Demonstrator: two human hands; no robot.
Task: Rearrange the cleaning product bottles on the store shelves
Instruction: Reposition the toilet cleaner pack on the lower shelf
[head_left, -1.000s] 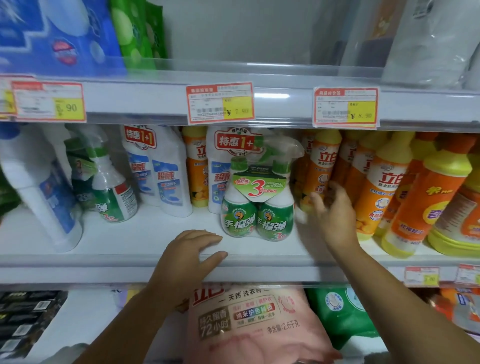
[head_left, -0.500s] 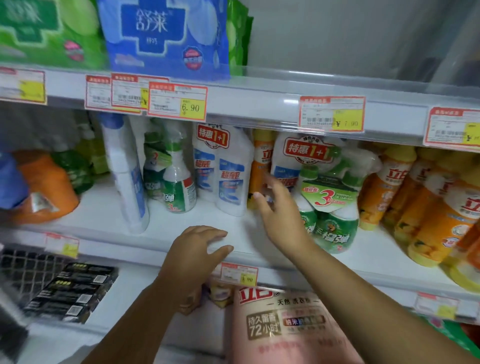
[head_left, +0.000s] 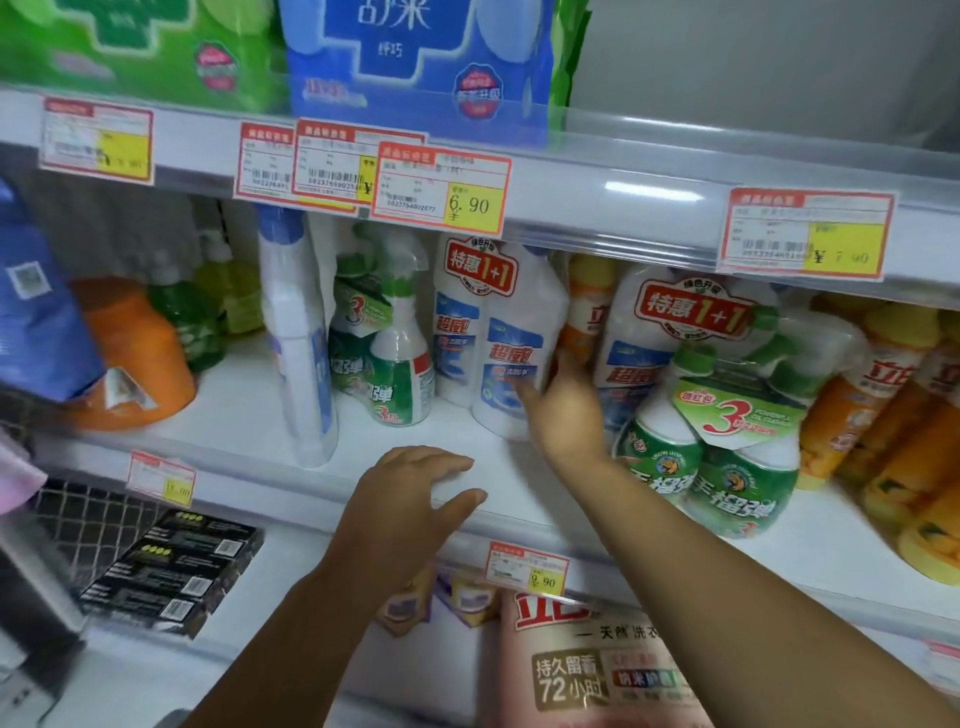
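Observation:
On the middle shelf (head_left: 249, 441) stands a white twin pack of cleaner bottles (head_left: 493, 332) with a red "1+1" label. My right hand (head_left: 566, 415) grips the lower right side of this pack, thumb on its flank and fingers across its front. A second white "1+1" pack (head_left: 649, 338) stands just right of my hand, partly behind a green spray-bottle pack (head_left: 727, 457). Another green spray pack (head_left: 384, 364) and a tall white and blue bottle (head_left: 301, 353) stand to the left. My left hand (head_left: 410, 493) rests open on the shelf's front edge.
Orange and yellow bottles (head_left: 883, 415) fill the shelf's right end. An orange jug (head_left: 135, 353) and a blue bag (head_left: 36, 312) sit at the left. Tissue packs (head_left: 415, 57) fill the shelf above. Below lie a pink detergent bag (head_left: 597, 670) and black boxes (head_left: 171, 571).
My view has swung left along the shelf. My right hand moved left from the orange bottles, past the green spray pack, and took hold of the white twin pack. My left hand stayed on the edge.

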